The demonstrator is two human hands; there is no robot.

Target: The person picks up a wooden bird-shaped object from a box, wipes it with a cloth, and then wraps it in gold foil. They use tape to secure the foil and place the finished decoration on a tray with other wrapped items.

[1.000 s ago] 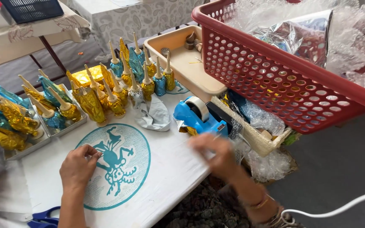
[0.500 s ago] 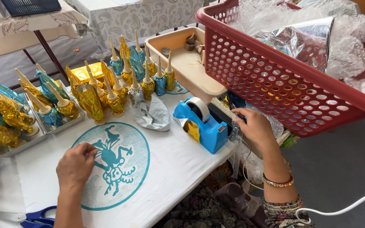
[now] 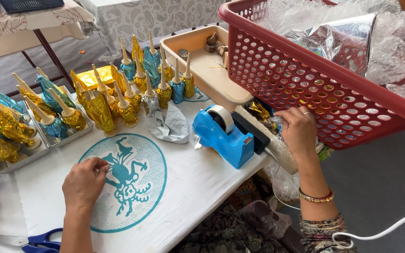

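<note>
My left hand point(image 3: 84, 183) rests flat, fingers loosely curled on nothing, on the teal-printed white cloth point(image 3: 174, 187) over the bench. My right hand point(image 3: 298, 129) reaches under the red basket point(image 3: 324, 103) into crinkled wrap beside the blue tape dispenser point(image 3: 223, 136); whether it grips anything I cannot tell. Fetching material, seemingly; a clean pinch needed.

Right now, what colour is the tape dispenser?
Blue tape dispenser, with a white roll; head view.
</note>
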